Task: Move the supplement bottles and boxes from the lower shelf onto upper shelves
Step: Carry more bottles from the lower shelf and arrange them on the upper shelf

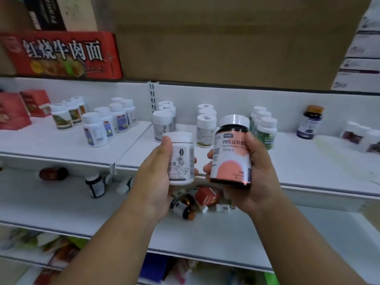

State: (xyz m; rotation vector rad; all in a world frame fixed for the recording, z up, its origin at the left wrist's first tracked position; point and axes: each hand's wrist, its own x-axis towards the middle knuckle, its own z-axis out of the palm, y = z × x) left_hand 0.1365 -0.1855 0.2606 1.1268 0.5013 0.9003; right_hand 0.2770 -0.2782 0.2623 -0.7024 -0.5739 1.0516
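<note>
The left hand (159,171) grips a small white bottle (182,159) with a white cap, fingers wrapped round its body, held upright in front of the upper shelf (308,169) edge. At its 3 o'clock, just beside it, the right hand (253,173) grips a larger dark bottle with a pink and white label (231,153), tilted slightly. Behind both, at 12 o'clock, rows of white-capped bottles (107,122) stand upright on the upper shelf, with a dark blue-labelled bottle (310,122) at 2 o'clock. On the lower shelf (61,206), at 6 o'clock between the forearms, dark bottles (183,206) and a red box (206,196) lie toppled; more fallen bottles (94,184) lie at 9 o'clock.
</note>
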